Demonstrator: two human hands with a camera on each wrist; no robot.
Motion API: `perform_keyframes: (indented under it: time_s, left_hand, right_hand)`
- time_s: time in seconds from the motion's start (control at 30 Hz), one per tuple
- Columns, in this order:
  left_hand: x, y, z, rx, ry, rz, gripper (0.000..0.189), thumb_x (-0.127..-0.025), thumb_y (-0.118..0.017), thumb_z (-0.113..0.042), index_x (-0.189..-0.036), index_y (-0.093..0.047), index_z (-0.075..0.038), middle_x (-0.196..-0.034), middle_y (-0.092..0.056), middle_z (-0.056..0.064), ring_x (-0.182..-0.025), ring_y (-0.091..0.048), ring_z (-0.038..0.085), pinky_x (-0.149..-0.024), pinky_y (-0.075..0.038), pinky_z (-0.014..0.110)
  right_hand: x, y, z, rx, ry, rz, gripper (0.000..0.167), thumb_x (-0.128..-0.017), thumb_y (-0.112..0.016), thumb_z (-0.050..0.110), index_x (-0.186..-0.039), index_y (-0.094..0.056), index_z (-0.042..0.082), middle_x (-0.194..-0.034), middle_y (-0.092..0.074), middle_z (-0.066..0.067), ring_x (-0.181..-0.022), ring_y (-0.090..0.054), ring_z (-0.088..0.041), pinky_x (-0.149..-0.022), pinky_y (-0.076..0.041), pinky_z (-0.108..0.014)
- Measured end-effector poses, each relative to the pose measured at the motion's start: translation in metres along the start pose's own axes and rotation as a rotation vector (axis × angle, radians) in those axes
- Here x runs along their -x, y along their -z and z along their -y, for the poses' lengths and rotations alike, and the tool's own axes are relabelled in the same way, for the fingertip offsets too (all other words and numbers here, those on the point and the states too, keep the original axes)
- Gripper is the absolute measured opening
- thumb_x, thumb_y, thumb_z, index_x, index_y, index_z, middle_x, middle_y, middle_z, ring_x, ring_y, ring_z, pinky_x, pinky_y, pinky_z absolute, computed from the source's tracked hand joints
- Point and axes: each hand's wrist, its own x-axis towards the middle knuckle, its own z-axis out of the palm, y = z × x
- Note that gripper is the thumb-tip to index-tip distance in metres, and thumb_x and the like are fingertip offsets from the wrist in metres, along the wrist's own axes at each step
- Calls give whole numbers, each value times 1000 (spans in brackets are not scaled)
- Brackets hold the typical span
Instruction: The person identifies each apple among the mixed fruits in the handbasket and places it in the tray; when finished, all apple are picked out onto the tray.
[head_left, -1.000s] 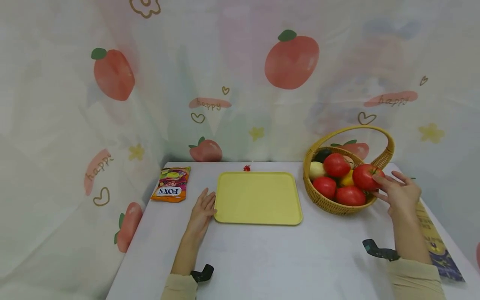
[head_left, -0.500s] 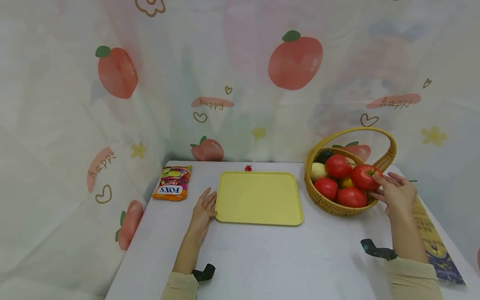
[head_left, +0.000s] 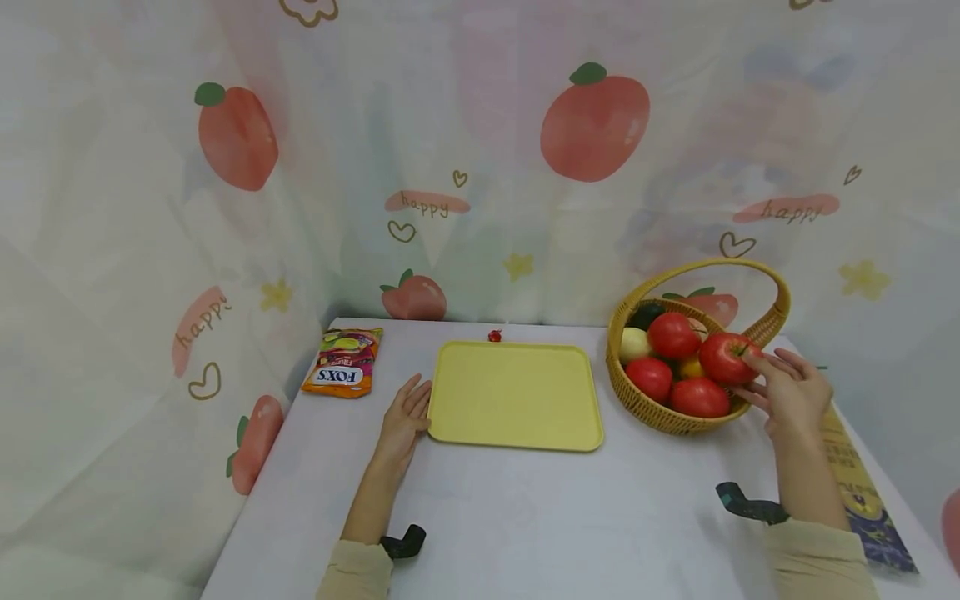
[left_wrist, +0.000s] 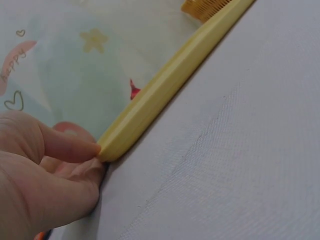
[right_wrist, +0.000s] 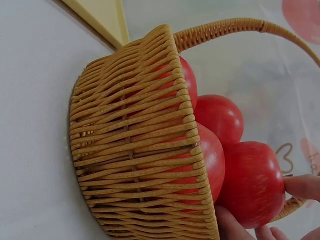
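Observation:
My right hand (head_left: 797, 392) grips a red apple (head_left: 724, 358) at the right side of the wicker basket (head_left: 678, 425). In the right wrist view, the thumb (right_wrist: 302, 187) lies against the apple's stem side and other fingertips come from below, by the basket rim. More red fruits (right_wrist: 218, 119), a pale round one (head_left: 634, 343) and a dark one (head_left: 646, 314) fill the basket. My left hand (head_left: 401, 425) rests at the left edge of the yellow tray (head_left: 517, 396), fingers extended. Its thumb touches the tray's rim near the front corner, as the left wrist view shows.
An orange candy bag (head_left: 343, 362) lies at the back left of the white table (head_left: 525, 525). A small red item (head_left: 494, 336) sits behind the tray. Beyond the right forearm lies a yellow and blue packet (head_left: 866, 500). A printed cloth (head_left: 480, 108) hangs behind.
My right hand and the apple have shifted slightly left, a little farther over the basket. The left hand stays at the tray's edge; the head view has tilted slightly.

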Motion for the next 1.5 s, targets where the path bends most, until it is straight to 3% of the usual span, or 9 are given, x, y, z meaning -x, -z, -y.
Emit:
perform_keyframes:
  time_s: [0.37,0.6,0.77,1.07,1.37,1.5]
  left_hand:
    - [1,1,-2,3,23,-11,86,-87,-37,29,-164,-29,-9,-163,-39,19,-154,-34,32,-125,-29,42]
    - [0,1,-1,7,21,-12,85,-88,-39,27,-164,-29,-9,-163,-40,17,-153,-35,30,-126,-29,40]
    - [2,2,-1,4,11,0,85,-88,-38,28,-164,-27,-7,-164,-38,20,-154,-33,32,-126,-28,42]
    - [2,2,-1,5,3,4,83,-87,-38,28,-163,-29,-5,-164,-38,20,-154,-32,33,-126,-27,42]
    - [1,0,-1,8,0,11,80,-88,-37,28,-161,-31,-2,-164,-37,21,-155,-31,32,-128,-24,43]
    - [2,0,-1,2,1,8,79,-87,-37,28,-161,-32,-1,-164,-37,21,-155,-31,33,-128,-24,43]
  right_hand:
    - [12,-4,5,45,-7,-60,80,-82,-91,29,-152,-52,27,-116,-58,11,-61,-74,-11,-58,-63,-31]
    - [25,-11,12,-1,65,12,78,-81,-91,27,-150,-54,20,-113,-62,9,-63,-75,-15,-57,-63,-32]
    - [37,-18,18,30,94,39,76,-82,-90,28,-149,-56,20,-114,-64,11,-66,-75,-12,-58,-63,-30]
    - [56,-27,22,71,133,143,57,-83,-90,28,-132,-62,22,-111,-67,10,-69,-74,-13,-61,-63,-29]
    - [75,-33,23,76,198,238,57,-87,-86,24,-138,-60,17,-112,-68,9,-72,-74,-11,-61,-63,-30]
    - [86,-38,25,97,229,301,47,-90,-83,21,-133,-62,19,-112,-69,9,-76,-75,-9,-62,-64,-30]
